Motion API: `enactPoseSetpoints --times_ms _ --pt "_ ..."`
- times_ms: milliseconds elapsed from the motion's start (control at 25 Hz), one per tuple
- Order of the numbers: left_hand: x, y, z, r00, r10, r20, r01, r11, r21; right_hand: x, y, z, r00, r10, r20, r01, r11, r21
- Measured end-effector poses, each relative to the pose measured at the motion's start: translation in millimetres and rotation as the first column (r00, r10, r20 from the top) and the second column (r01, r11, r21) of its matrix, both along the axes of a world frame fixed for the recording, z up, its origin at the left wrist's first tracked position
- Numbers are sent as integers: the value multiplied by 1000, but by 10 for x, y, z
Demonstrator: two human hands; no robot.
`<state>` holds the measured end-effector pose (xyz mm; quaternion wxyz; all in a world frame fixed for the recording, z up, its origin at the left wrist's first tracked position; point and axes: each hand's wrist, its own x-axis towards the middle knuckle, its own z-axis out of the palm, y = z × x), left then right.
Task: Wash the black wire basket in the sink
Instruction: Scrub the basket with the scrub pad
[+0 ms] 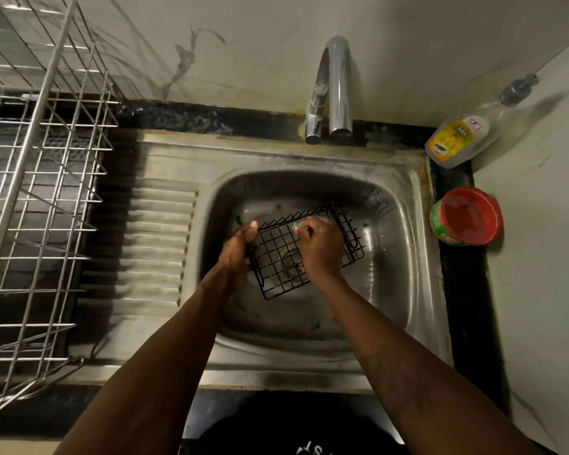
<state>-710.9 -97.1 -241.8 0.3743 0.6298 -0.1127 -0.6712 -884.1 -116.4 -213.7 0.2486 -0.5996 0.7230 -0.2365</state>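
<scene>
Left hand [239, 249] grips black wire basket [277, 254] edge; right hand [321, 249] pinches likely scrubber [299, 225] atop it.

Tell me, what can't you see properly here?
All in the head view.
Mostly inside the right hand: green scrubber.
Behind the black wire basket and that hand: drain.
Too small to read: bottle label.
Cut by the left edge: dish rack.

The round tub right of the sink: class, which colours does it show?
The tub is red on top with a green side; the head view shows it.
</scene>
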Motion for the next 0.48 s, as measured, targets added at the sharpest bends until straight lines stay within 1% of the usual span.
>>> enactPoseSetpoints --times_ms 40,80,120,160,240,320,360,400,440,480 --pt "-16 -10 4 1000 -4 -10 4 1000 4 11 -22 -16 998 -31 -59 31 1000 3" --pt "-40 -23 6 1000 -7 -16 7 1000 -4 52 -28 -15 996 -51 -77 52 999 12" --pt "-65 -43 10 1000 -3 -5 3 1000 -14 128 -25 1 996 -47 -76 48 999 13" --pt "-97 -62 23 1000 -4 11 4 1000 -25 234 -7 29 998 -3 -69 4 1000 5" --pt "-124 -89 14 999 -7 35 9 997 -70 481 71 77 980 183 -84 -186 982 -33" --pt "-103 -97 -11 1000 8 26 -5 995 -95 525 121 51 912 391 -128 -400 914 -62" --pt "-78 -99 -21 1000 23 11 -22 996 -86 436 87 26 887 443 -130 -453 889 -60" --pt "-48 -92 -37 1000 28 0 -28 996 -82 294 12 -28 891 438 -120 -444 895 -33" --pt "-22 -81 -50 1000 25 -10 -25 996 -87 117 -85 -70 923 369 -109 -371 929 7" --pt "5 -71 -72 999 25 -26 -28 995 -94 -97 -200 -128 959 256 -122 -253 967 43"
